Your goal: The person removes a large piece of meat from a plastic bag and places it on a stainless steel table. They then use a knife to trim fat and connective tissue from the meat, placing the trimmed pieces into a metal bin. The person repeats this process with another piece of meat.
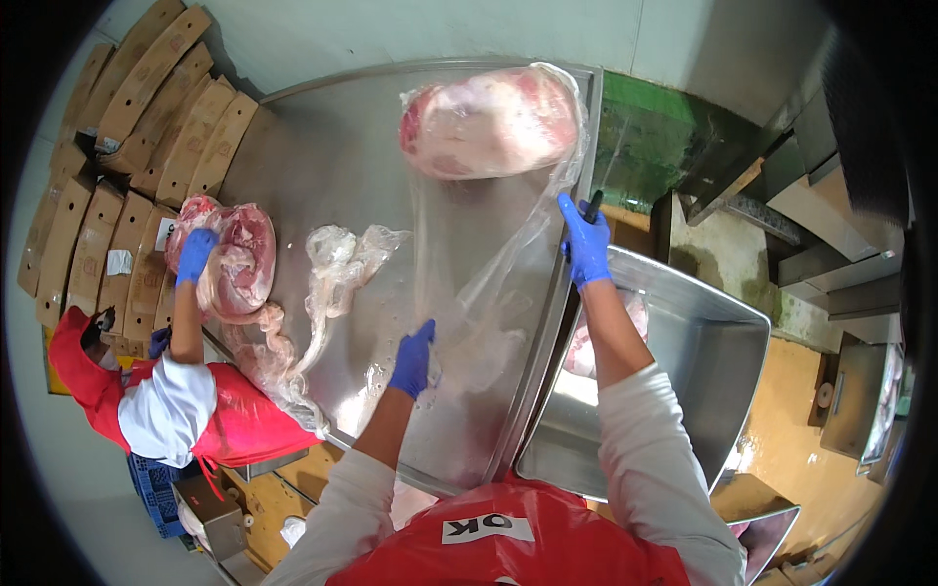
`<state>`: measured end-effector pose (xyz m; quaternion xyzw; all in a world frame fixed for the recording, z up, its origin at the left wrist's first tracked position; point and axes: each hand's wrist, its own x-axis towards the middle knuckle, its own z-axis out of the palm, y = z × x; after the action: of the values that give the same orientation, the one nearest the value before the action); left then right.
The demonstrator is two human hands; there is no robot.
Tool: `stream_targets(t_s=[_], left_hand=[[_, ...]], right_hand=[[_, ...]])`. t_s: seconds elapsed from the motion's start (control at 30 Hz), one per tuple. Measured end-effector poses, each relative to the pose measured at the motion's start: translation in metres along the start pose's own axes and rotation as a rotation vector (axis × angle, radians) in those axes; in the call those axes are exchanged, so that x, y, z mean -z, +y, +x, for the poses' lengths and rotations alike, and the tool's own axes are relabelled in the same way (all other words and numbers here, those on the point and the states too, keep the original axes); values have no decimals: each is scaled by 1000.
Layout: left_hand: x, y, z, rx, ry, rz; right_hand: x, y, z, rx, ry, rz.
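Observation:
A large pale-pink slab of meat (493, 122) lies at the far end of the steel table, partly wrapped in clear film. Loose plastic film (489, 269) stretches from it toward both of my blue-gloved hands. My left hand (412, 361) is closed on the near part of that film, low over the table. At the table's right edge, my right hand (586, 242) is closed round a black handle (592, 204); whatever that handle belongs to is hidden. The film's right edge reaches the fingers of this hand.
A co-worker in red (161, 391) handles another piece of meat (239, 259) at the left. Crumpled plastic (337, 259) lies on the steel table (322, 137). Cardboard boxes (147, 107) are stacked behind. To my right stands a deep steel bin (674, 400) with wrapped meat (625, 327) inside.

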<state>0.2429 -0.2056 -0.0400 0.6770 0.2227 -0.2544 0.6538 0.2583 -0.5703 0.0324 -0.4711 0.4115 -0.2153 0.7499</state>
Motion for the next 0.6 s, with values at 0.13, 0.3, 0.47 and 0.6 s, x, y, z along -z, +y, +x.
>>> stream_targets(t_s=[0.13,0.3,0.47,0.6], left_hand=[[1,-13,-45,87,-33,40],[27,-28,-92,117,-114,-23],[52,-57,-111,42,-206,110],[64,-34,-143,-57,-157,274]], right_hand=[[-32,11,8,-105,-199,257],[-28,44,-16,-42,-24,126],[30,60,-46,11,-91,31],[69,54,-105,-21,-74,-49]])
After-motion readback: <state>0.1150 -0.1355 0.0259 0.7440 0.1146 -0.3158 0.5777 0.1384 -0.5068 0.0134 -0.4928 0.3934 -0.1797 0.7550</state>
